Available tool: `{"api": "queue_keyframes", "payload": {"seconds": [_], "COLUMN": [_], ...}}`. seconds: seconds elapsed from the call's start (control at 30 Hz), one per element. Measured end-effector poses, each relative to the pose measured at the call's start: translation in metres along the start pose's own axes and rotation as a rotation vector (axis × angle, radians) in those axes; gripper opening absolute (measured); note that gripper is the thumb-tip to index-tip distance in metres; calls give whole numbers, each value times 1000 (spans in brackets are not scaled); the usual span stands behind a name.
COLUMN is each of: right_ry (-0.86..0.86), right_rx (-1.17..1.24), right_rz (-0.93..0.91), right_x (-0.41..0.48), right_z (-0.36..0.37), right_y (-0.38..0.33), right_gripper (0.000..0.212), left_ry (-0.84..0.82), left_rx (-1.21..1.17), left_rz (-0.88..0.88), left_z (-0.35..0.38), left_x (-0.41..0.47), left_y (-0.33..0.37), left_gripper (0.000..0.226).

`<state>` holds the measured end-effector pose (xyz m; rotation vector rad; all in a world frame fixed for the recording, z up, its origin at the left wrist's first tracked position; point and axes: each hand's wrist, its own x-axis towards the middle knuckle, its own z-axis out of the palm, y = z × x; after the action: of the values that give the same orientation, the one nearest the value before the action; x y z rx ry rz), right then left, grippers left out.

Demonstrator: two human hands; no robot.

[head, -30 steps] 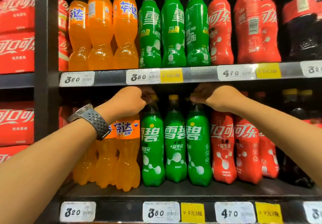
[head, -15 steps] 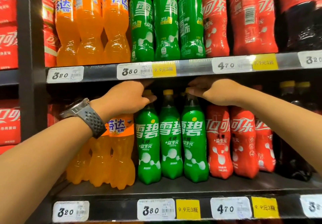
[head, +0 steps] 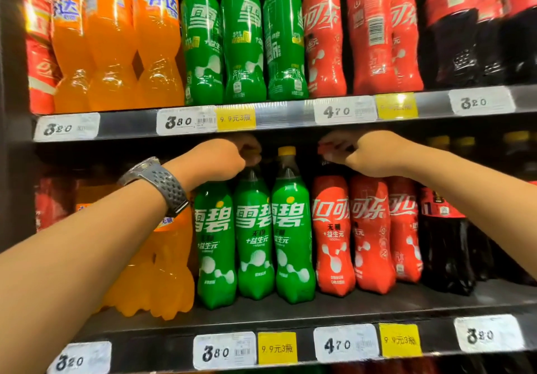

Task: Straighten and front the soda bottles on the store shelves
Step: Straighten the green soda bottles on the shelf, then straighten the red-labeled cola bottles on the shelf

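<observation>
On the lower shelf [head: 290,312] stand three green soda bottles with labels facing out, then red cola bottles to their right. My left hand [head: 220,157], a watch on its wrist, is closed around the cap of the middle green bottle [head: 253,242]. It hides the top of the leftmost green bottle [head: 213,245]. The right green bottle [head: 293,242] stands free, its yellow cap showing. My right hand [head: 363,152] pinches the cap of the first red cola bottle [head: 331,228].
Orange soda bottles [head: 162,272] sit behind my left forearm. Dark cola bottles [head: 447,242] stand at the right. The upper shelf [head: 279,117] hangs just above my knuckles, carrying orange, green and red bottles, some turned sideways. Price tags [head: 223,350] line both shelf edges.
Both hands have shifted one bottle to the right: the left from the first green bottle to the middle one, the right from the third green bottle to the first red one. The view has moved closer.
</observation>
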<state>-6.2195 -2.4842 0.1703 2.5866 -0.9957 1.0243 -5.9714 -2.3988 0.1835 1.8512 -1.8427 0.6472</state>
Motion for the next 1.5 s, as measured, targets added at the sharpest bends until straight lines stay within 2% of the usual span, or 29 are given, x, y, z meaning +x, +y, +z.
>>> {"api": "queue_keyframes", "payload": {"seconds": [0.2,0.4,0.73,0.87,0.93,1.0,1.1,1.2,1.3,1.5], "right_ry": [22,29,81,91,109,115,114,107,95,102], "right_rx": [-85,-166,72,39,28,42,44,6,-15,-43], "right_rz": [45,110,113,165,168,170,185,148,79,5], "right_x": [3,-7,-20,-16,-15,-13,-12,-12,-10,-5], "right_z": [-2,-8,-4,-1,-1,-3,-5,-5,-6,-5], "right_y": [11,35,55,54,52,51,50,52,55,64], "right_gripper": [37,43,43,59,51,43,43,42,40,42], "left_ry": [81,153,128,87,99,179,283,205,117,176], "left_rx": [-136,-119,3,155,219,200,121,28,39,-20], "left_rz": [-2,20,-46,-2,17,64,223,304,274,169], "left_z": [4,8,3,7,8,9,16,24,34,41], "left_x": [-8,-7,-12,-13,-12,-11,-5,8,22,33], "left_y": [-6,-5,-1,4,9,23,53,78,96,108], "left_gripper": [29,27,31,50,51,48,45,47,50,42]}}
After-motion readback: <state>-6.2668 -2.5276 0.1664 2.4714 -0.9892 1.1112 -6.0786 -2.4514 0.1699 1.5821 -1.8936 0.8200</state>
